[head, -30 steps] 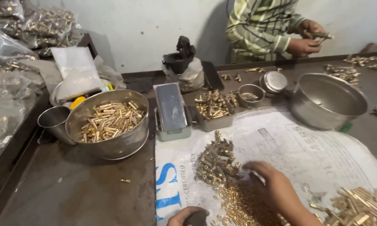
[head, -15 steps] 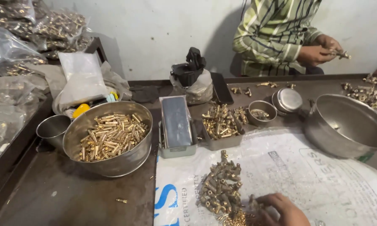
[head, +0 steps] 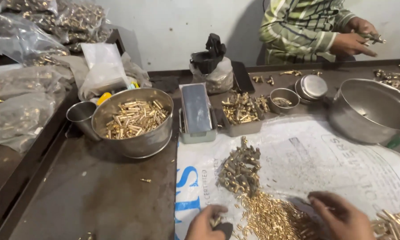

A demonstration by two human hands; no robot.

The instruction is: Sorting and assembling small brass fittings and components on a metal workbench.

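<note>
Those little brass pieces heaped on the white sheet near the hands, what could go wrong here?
1. The heap of small brass pieces lies loose under the right hand; a sweep might scatter it. One stray piece already lies on the dark table.
2. The darker pile sits right beside that heap, so the two kinds could mix.
3. The left hand works at the sheet's near edge; pieces may roll off.

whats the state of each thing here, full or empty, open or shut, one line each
steel bowl: holds many brass pieces
steel cup: upright, contents not visible
large steel pot: looks empty
small tray: heaped with brass parts
brass pile: loose on the white sack
left hand: pinching small brass pieces
right hand: fingers spread, over the pile
</note>
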